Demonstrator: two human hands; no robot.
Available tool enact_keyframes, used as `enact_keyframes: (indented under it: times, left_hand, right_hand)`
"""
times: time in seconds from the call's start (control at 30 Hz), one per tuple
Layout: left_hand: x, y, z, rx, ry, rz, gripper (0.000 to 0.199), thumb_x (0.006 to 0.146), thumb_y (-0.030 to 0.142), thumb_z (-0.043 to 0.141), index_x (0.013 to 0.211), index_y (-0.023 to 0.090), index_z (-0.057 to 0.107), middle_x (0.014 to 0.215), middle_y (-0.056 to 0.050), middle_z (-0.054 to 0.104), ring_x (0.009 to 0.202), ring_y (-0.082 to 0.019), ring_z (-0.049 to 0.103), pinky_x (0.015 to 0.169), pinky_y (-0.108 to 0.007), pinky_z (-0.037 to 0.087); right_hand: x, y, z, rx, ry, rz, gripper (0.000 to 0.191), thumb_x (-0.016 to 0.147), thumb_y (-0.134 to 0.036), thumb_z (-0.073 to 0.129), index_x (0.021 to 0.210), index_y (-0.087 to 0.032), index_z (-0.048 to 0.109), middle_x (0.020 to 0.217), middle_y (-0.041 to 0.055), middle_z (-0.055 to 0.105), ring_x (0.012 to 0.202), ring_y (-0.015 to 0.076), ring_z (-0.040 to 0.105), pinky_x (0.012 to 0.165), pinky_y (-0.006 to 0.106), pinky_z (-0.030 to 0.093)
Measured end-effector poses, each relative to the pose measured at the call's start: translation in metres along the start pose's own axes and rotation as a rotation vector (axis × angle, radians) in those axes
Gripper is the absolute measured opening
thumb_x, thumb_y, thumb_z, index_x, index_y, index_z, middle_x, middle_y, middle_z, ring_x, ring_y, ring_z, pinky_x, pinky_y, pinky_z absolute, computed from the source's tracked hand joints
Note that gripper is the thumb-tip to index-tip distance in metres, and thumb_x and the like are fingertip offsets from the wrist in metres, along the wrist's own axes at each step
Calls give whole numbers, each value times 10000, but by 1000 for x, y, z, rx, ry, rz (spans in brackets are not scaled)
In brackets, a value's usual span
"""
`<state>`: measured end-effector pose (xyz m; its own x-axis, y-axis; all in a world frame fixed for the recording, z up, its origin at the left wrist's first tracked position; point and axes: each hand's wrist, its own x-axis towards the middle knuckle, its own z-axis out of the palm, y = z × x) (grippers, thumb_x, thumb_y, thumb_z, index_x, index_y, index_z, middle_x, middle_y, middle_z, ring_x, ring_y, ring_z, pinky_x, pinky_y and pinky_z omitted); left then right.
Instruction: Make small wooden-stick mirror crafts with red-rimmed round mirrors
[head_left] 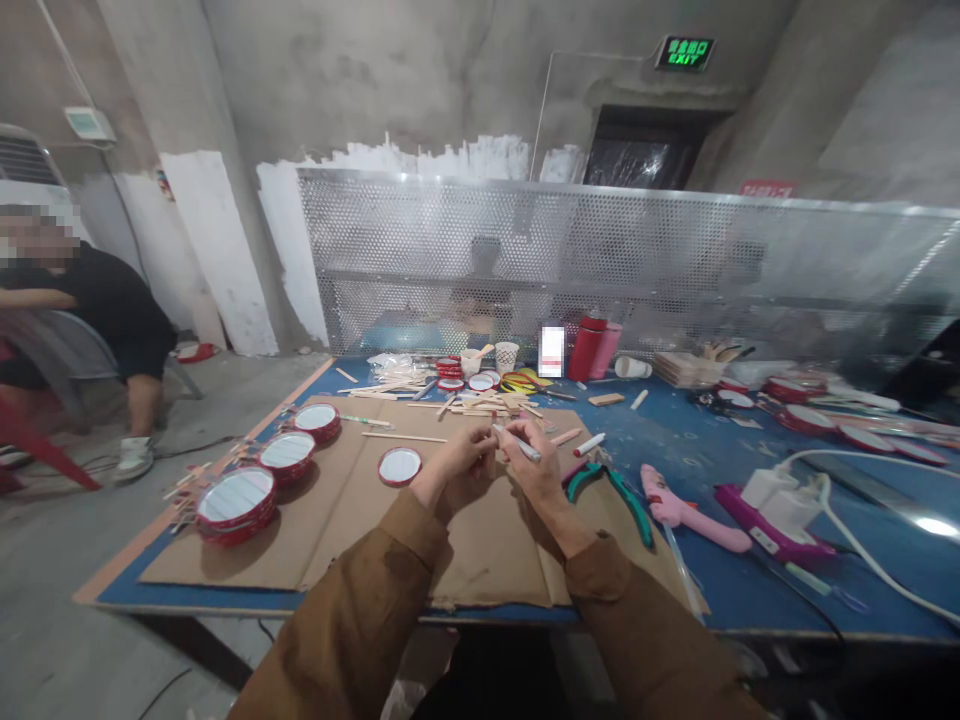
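My right hand is closed around a white marker pen, its end pointing toward my left hand. Close beside it, my left hand has its fingers pinched together; whatever small thing they grip is hidden. Both hands are above a sheet of brown cardboard. A round, red-rimmed disc with a pale face lies just left of my left hand. Right of my right hand are a white pen with a red end and teal-handled pliers.
Red-rimmed round pieces with sticks stand along the left edge. Thin wooden sticks lie behind my hands. A pink glue gun and a purple power strip with white cables are at right. A red bottle stands behind; a person sits left.
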<state>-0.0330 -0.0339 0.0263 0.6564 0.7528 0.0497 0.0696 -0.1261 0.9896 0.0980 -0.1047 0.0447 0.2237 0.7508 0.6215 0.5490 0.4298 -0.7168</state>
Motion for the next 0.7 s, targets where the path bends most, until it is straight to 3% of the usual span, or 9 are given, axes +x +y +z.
enact_keyframes:
  times: [0.6,0.7]
  left_hand:
    - [0,1,1,-9,10,-27,352,841,476,594,938,137,588,475,52,486,324,-72,422,360,-195,298]
    - [-1,2,1,-8,4,-38,328,846,478,580,876,153,555,480,56,488,322,-66,417,358,-188,303]
  right_hand:
    - [-1,2,1,-5,-21,44,193,830,-393,541,754,-218,570,594,-3,626,552,160,588,620,284,485]
    - [-1,3,0,-23,30,36,180,828,-370,527,757,-212,574,624,12,644,591,167,612,646,292,490]
